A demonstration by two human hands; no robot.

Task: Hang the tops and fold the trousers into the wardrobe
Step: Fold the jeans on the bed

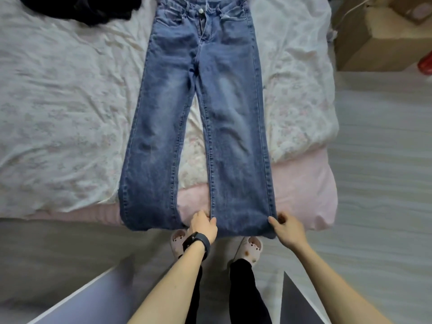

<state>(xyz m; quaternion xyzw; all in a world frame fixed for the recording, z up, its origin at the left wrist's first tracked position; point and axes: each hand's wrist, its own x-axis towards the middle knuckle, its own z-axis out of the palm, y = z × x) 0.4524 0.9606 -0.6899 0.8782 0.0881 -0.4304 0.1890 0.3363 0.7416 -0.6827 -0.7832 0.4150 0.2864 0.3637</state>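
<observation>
- Head view: the jeans [203, 94] lie flat and front-up on the bed [58, 101]. The waistband is at 12 o'clock and the hems are at 6 o'clock, overhanging the near edge.
- The left hand [203, 226], with a black watch [197, 242] on the wrist, pinches the inner corner of the hem of the 3 o'clock-side leg. The right hand [288, 231] pinches that hem's outer corner, thumb on top and the other fingers curled under.
- The step looks like squaring this leg before laying it over the other one.
- To do it well, hold the hem taut between both pinches, lift low and carry it toward 9 o'clock until the side seams and hems line up. Then smooth the thigh creases.
- The overhanging denim could slide off the edge if it is let go early.
- The surface is a soft, rumpled floral cover, with a pink sheet [304, 190] showing at the near edge, so it is likely to bunch under a drag. A black garment [77, 8] lies at 11 o'clock.
- In the room, cardboard boxes [374, 43] stand at 2 o'clock and pale floor [385, 160] shows at 3 o'clock. Slippers [250, 250] are at 6 o'clock.
</observation>
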